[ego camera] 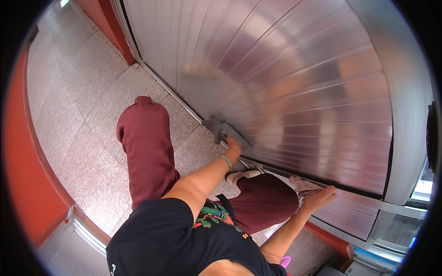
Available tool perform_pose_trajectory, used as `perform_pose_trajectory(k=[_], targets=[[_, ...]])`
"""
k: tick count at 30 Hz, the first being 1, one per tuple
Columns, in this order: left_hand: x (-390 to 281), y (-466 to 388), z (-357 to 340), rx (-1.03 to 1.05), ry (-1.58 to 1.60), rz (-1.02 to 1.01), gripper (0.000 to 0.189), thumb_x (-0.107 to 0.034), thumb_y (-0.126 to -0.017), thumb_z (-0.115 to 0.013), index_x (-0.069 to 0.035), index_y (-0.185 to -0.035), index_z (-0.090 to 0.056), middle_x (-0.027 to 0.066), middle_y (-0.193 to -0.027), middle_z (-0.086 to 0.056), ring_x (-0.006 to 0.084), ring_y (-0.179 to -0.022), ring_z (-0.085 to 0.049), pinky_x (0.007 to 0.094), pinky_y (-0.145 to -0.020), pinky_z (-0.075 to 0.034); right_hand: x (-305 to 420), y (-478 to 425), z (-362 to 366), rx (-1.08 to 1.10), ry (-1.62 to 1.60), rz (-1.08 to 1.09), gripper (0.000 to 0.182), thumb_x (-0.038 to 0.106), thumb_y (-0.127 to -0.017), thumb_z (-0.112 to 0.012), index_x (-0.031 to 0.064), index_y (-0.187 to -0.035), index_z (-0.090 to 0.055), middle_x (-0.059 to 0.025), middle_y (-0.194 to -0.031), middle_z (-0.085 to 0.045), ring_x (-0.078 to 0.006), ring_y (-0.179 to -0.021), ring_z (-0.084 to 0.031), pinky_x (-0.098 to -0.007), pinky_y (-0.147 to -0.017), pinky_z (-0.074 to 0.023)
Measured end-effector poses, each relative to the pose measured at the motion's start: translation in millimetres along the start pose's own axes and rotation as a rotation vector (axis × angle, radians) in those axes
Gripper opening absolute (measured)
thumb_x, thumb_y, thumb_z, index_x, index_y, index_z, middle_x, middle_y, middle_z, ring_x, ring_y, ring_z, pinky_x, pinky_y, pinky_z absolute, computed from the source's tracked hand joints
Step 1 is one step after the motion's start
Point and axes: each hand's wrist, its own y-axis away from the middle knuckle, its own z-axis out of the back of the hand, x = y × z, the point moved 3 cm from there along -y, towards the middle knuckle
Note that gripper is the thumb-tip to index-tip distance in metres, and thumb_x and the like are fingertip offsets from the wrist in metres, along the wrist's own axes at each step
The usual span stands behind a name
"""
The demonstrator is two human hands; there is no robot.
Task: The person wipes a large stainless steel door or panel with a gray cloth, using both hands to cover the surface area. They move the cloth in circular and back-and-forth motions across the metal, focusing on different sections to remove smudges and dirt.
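My left hand (233, 145), with a pale green bangle (226, 160) on its wrist, holds a grey cloth (215, 128). The cloth lies against the bottom edge of a ribbed, shiny metal door panel (276, 114), just above the floor track (179, 101). Farther right, my right hand (318, 199) is at the panel's side rail with a crumpled pale pink cloth (304, 185). Part of that cloth is hidden by the hand. Blurred reflections show on the metal.
Speckled stone tiles (86, 103) cover the floor. My maroon-trousered knee (145, 138) and a light shoe (241, 175) are close to the panel. A red wall panel (34, 155) bounds the left, and a red post (112, 31) stands beyond. A wide metal frame (397, 86) edges the door panel.
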Motion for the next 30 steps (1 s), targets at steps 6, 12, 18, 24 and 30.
perform_pose_trajectory(k=[6, 12, 18, 24, 30], targets=[[95.9, -36.8, -50.9, 0.099, -0.105, -0.011, 0.046, -0.031, -0.086, -0.047, -0.005, -0.123, -0.041, 0.0153, -0.127, -0.045, 0.031, -0.115, -0.045, 0.0455, -0.099, -0.029, -3.4, 2.4, -3.6, -0.069, -0.092, -0.025, 0.063, 0.054, -0.091, -0.042, -0.009, -0.096, -0.041, -0.0167, -0.096, -0.044, -0.021, -0.089, -0.044, -0.0329, -0.082, -0.0391], [183.3, -70.9, -118.1, 0.078, 0.245, 0.12, 0.06, -0.033, -0.086, -0.048, -0.002, -0.135, -0.033, 0.0154, -0.136, -0.041, 0.0298, -0.124, -0.041, 0.0389, -0.108, -0.024, 1.2, 4.8, -2.8, -0.087, 0.021, 0.026, 0.062, 0.053, -0.092, -0.042, -0.0096, -0.095, -0.042, -0.018, -0.095, -0.045, -0.0236, -0.089, -0.043, -0.0355, -0.083, -0.0384], [200.0, -71.8, -82.4, -0.111, 0.853, 0.065, 0.077, -0.035, -0.079, -0.059, 0.004, -0.135, -0.023, 0.0144, -0.127, -0.05, 0.0281, -0.123, -0.041, 0.0334, -0.105, -0.028, -5.2, 1.4, -9.2, -0.08, -0.118, 0.059, 0.058, 0.052, -0.091, -0.043, -0.0057, -0.089, -0.044, -0.0116, -0.087, -0.046, -0.0181, -0.08, -0.043, -0.0321, -0.074, -0.0404], [102.9, -10.6, 57.3, -0.205, 0.893, -0.101, 0.055, -0.028, -0.077, -0.059, -0.002, -0.122, -0.043, 0.0077, -0.117, -0.053, 0.0271, -0.113, -0.047, 0.0353, -0.098, -0.035, 10.1, 1.3, -5.5, -0.023, -0.052, 0.067, 0.055, 0.048, -0.091, -0.046, -0.0066, -0.09, -0.046, -0.0123, -0.087, -0.048, -0.0197, -0.08, -0.045, -0.033, -0.074, -0.0402], [1.1, 39.3, 225.1, -0.149, 1.953, 0.186, 0.048, -0.027, -0.081, -0.057, -0.008, -0.122, -0.041, 0.0068, -0.123, -0.045, 0.0239, -0.115, -0.042, 0.0362, -0.098, -0.033, 14.9, 5.0, -7.9, 0.081, -0.09, 0.031, 0.055, 0.044, -0.091, -0.048, -0.01, -0.1, -0.047, -0.0176, -0.09, -0.055, -0.0242, -0.084, -0.049, -0.0356, -0.079, -0.0408]])
